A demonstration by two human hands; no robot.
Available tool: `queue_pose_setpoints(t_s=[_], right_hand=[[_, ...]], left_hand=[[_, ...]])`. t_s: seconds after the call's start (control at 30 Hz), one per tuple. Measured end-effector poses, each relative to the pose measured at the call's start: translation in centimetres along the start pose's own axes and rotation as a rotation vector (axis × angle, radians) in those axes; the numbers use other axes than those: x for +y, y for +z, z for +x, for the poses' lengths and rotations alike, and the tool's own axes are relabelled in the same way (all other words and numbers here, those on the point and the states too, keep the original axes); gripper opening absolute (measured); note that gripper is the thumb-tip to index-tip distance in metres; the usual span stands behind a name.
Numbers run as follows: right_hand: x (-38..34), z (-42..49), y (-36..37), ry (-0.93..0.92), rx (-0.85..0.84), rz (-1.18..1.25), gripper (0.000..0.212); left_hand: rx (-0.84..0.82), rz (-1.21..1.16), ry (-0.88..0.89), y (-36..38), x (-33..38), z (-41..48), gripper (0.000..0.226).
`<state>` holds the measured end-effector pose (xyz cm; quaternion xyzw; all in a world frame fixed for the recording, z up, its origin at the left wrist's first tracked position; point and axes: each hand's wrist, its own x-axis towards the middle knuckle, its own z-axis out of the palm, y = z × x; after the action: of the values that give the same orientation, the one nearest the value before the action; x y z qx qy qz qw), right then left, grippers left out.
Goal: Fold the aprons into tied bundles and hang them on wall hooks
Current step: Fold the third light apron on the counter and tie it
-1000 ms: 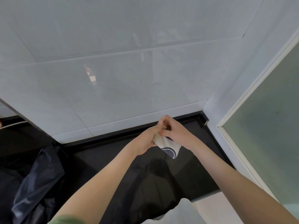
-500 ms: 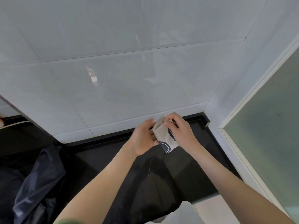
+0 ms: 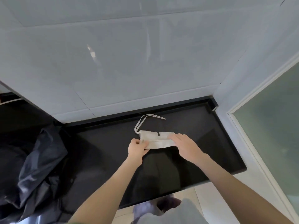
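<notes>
**Folded apron flat on the black counter, both hands on it**

We see the pale apron (image 3: 156, 139) lying on the dark countertop (image 3: 210, 151) as a long, narrow folded strip, running left to right, near the far edge where the counter meets the tiled wall (image 3: 113, 70). Our left hand (image 3: 136, 147) is at the strip's left end, thumb and curled fingers pinching the near-left corner of the cloth. Our right hand (image 3: 184, 143) rests on the right end, fingers straight and together, pressing the fabric down flat. The ties (image 3: 145, 121) come out of the apron's far-left corner, loop toward the wall and trail off to the right, lying loose on the counter. A crumpled dark plastic bag (image 3: 37, 159) sits well apart on the left. On the right, a frosted pane (image 3: 275, 126) in a white frame stands beside the counter's end.
</notes>
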<state>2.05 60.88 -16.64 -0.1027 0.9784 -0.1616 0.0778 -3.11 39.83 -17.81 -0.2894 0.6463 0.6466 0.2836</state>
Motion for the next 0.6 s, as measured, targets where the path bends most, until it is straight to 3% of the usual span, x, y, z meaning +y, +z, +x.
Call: queue_pose_setpoints(t_s=[0.1, 0.2, 0.27, 0.33, 0.4, 0.47, 0.53, 0.6], right_hand=[[0.8, -0.8, 3.5, -0.063, -0.076, -0.069, 0.072], [1.0, -1.2, 5.1, -0.039, -0.074, -0.051, 0.07], [0.9, -1.3, 5.5, -0.052, -0.056, -0.056, 0.046], [1.0, -1.2, 5.8, -0.074, 0.002, -0.095, 0.012], [1.0, -0.8, 6.1, -0.012, 0.037, -0.102, 0.024], [0.8, -0.2, 6.3, 0.044, 0.043, -0.067, 0.033], [0.4, 0.5, 6.1, 0.113, 0.006, -0.016, 0.029], [0.3, 0.8, 6.1, 0.181, -0.052, 0.049, 0.018]], left_hand=[[0.084, 0.447, 0.213, -0.1, -3.1, -0.2, 0.029], [0.292, 1.16, 0.685, -0.2, -5.0, 1.0, 0.062], [0.222, 1.479, 1.004, -0.3, -5.2, 2.3, 0.06], [-0.035, 1.577, 1.177, -0.6, -4.7, 3.2, 0.043], [-0.195, 1.609, 1.138, -0.8, -4.0, 3.6, 0.036], [-0.249, 1.614, 1.095, -0.7, -3.3, 4.1, 0.026], [-0.301, 1.586, 0.995, -0.4, -2.6, 3.9, 0.015], [-0.303, 1.64, 0.934, -0.2, -2.3, 4.3, 0.029]])
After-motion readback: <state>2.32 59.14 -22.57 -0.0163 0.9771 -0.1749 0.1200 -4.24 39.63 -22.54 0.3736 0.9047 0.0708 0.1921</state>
